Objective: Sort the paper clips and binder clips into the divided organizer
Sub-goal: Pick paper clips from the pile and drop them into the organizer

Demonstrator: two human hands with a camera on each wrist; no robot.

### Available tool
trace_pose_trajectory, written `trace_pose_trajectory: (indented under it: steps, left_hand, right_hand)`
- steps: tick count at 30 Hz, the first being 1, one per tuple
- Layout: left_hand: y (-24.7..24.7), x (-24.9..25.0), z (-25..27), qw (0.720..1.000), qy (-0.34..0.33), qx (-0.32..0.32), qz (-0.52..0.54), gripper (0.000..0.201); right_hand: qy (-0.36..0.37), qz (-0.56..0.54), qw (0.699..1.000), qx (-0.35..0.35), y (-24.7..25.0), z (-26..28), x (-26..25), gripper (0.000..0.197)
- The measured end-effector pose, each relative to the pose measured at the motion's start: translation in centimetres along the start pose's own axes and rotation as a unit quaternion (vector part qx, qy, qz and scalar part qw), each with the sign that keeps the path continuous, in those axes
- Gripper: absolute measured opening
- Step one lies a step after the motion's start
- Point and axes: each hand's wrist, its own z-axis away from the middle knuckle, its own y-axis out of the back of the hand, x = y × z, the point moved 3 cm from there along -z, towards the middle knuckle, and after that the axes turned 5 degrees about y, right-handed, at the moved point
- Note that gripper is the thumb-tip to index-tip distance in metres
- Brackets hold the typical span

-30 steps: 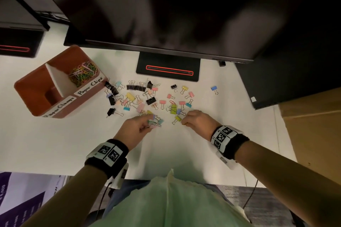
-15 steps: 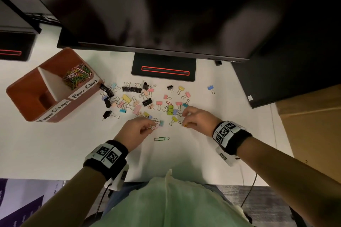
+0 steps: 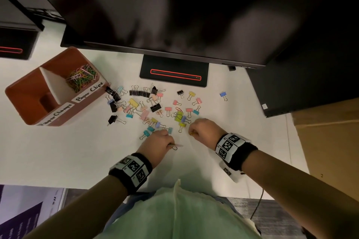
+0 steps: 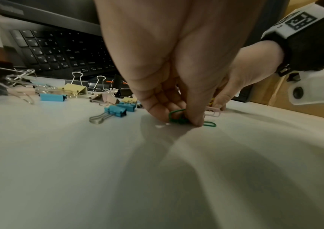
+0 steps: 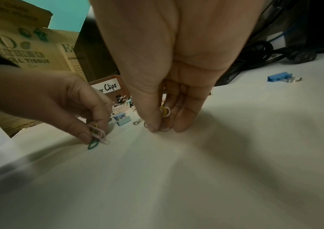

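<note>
My left hand point(image 3: 171, 144) is down on the white table just below the clip pile and pinches a green paper clip point(image 4: 178, 118) together with a pink paper clip point(image 4: 212, 112). My right hand point(image 3: 191, 132) is beside it, fingertips on the table, with yellow and white paper clips point(image 5: 164, 111) curled in its fingers. Several coloured and black binder clips point(image 3: 153, 106) lie scattered beyond both hands. The brown divided organizer point(image 3: 19, 91) stands at the left. Its "Paper Clips" compartment holds a heap of paper clips point(image 3: 81, 77); the "Paper Clamps" compartment looks bare.
A monitor hangs over the back of the table, its stand base point(image 3: 173, 72) just behind the pile. A keyboard point(image 4: 59, 52) lies under it. One blue binder clip point(image 3: 223, 95) sits apart at the right. A cardboard box point(image 3: 330, 132) borders the table's right edge.
My left hand has drawn back from the pile toward me and taken hold of the green paper clip that lay loose on the table. My right hand has barely shifted.
</note>
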Motion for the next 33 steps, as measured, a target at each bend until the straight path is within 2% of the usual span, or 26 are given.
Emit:
trace_pose_trajectory:
  steps: [9, 13, 15, 17, 20, 25, 29, 31, 33]
  left_hand:
    - [-0.4, -0.1, 0.2, 0.999, -0.017, 0.020, -0.031, 0.012]
    - [-0.3, -0.2, 0.1, 1.000, -0.001, 0.013, -0.005, 0.009]
    - [-0.3, -0.4, 0.3, 1.000, 0.015, 0.006, 0.002, 0.011]
    - [-0.2, -0.6, 0.4, 0.999, 0.032, -0.006, 0.000, 0.015]
    - [0.1, -0.9, 0.5, 0.999, 0.038, -0.018, -0.009, 0.018]
    - [0.3, -1.7, 0.9, 0.999, 0.029, -0.012, -0.011, 0.013]
    - [0.2, -1.9, 1.1, 0.999, 0.029, -0.005, -0.016, 0.015]
    - [0.2, -1.9, 1.3, 1.000, 0.026, 0.000, -0.011, 0.014]
    - [0.1, -2.1, 1.5, 1.000, 0.021, 0.007, 0.003, 0.014]
  right_hand:
    - [0.014, 0.020, 1.000, -0.005, 0.6, 1.0, 1.1, 0.022]
    - [-0.011, -0.067, 0.994, 0.090, 4.2, -0.7, 0.8, 0.017]
    - [-0.026, -0.097, 0.988, 0.117, 5.6, -2.4, 0.2, 0.018]
    - [-0.042, -0.109, 0.986, 0.118, 6.1, -4.3, -0.6, 0.019]
    - [-0.054, -0.099, 0.990, 0.084, 5.3, -6.5, -1.3, 0.021]
    - [-0.011, -0.052, 0.998, 0.024, 3.2, -4.9, -0.8, 0.015]
    - [-0.027, -0.126, 0.989, 0.077, 2.8, -2.3, 0.8, 0.016]
    - [-0.052, -0.132, 0.984, 0.104, 3.1, -1.9, 1.3, 0.022]
    - [-0.064, -0.128, 0.985, 0.101, 3.4, -2.1, 1.2, 0.026]
